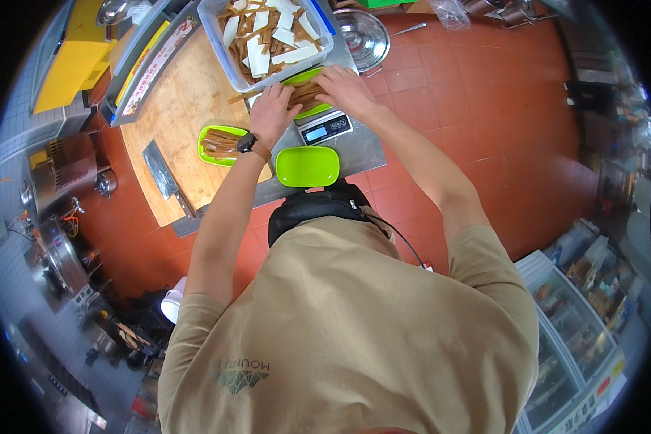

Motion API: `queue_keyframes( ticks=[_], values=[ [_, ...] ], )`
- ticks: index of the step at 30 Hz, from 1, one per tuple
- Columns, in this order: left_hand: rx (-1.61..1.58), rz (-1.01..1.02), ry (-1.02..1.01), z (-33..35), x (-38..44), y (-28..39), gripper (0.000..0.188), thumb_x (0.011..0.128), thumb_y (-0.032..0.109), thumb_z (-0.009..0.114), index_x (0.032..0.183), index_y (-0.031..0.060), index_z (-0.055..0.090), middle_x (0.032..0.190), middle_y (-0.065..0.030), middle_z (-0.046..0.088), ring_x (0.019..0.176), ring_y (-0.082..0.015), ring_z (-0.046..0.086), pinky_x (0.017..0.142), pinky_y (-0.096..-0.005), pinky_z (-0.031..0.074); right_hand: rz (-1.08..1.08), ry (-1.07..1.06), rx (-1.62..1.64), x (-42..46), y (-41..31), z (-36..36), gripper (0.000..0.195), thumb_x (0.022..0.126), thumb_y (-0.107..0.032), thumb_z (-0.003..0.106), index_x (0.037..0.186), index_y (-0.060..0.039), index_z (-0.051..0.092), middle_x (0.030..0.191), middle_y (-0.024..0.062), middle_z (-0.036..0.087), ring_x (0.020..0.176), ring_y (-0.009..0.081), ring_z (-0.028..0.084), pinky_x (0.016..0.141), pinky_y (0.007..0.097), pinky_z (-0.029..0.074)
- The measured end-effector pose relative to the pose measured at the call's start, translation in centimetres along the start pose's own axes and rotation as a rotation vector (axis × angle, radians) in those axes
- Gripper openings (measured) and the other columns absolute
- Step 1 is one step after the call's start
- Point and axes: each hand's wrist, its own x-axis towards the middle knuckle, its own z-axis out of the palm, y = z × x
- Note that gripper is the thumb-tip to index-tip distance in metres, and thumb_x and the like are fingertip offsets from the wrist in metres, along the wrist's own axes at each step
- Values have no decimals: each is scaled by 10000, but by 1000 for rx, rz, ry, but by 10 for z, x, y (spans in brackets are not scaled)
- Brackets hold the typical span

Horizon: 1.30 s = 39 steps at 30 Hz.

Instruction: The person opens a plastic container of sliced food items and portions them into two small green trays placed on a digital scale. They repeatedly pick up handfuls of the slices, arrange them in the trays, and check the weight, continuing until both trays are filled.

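My left hand and my right hand touch the two ends of a bundle of brown food strips. The strips lie in a green plastic dish on a digital kitchen scale. Just beyond is a clear plastic tub of brown strips with white pieces on top. A second green dish of brown strips, its top shiny like film, stands left of my left wrist. Nearer my body a green dish holds nothing.
A cleaver lies on the wooden cutting board, its handle towards the near edge. A grey rack stands at the board's far left. Beyond the metal table, a round metal lid is at the upper right.
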Motion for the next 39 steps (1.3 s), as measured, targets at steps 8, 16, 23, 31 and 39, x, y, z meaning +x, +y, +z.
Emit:
queue_keyframes(
  ticks=[8,16,23,31,39],
  values=[
    [-21,-39,37,5,-10,-7,467,904,334,816,1278,83,693,1188,-84,661,1103,-301,646,906,-427,544,1,54,69,-9,9,-6,490,909,-320,824,1344,-158,666,1328,28,638,1292,263,587,1093,429,479],
    [-12,-50,80,5,-9,-4,479,924,342,803,1310,81,693,1317,-84,678,1156,-309,650,936,-438,532,50,121,178,-17,24,-9,602,857,-328,874,1390,-162,650,1367,46,631,1301,290,578,1106,453,465],
    [-144,-127,176,9,-21,-7,476,925,310,817,1316,70,689,1322,-112,676,1178,-337,646,969,-460,530,165,84,195,-38,26,-10,595,845,-268,884,1379,-160,645,1222,88,634,1225,315,595,1049,456,477],
    [-194,-273,111,10,-41,-7,399,916,299,836,1226,90,696,1110,-145,643,1024,-376,657,868,-478,550,84,226,177,-41,33,10,301,857,-137,836,1133,-133,716,1068,53,657,1081,292,647,939,451,503],
    [-241,-290,88,10,-41,-8,335,932,290,837,1183,104,716,993,-86,689,808,-280,686,703,-414,557,53,221,174,-39,32,9,209,850,-111,821,1035,-129,727,1052,38,654,1070,279,649,937,444,503]
  ],
)
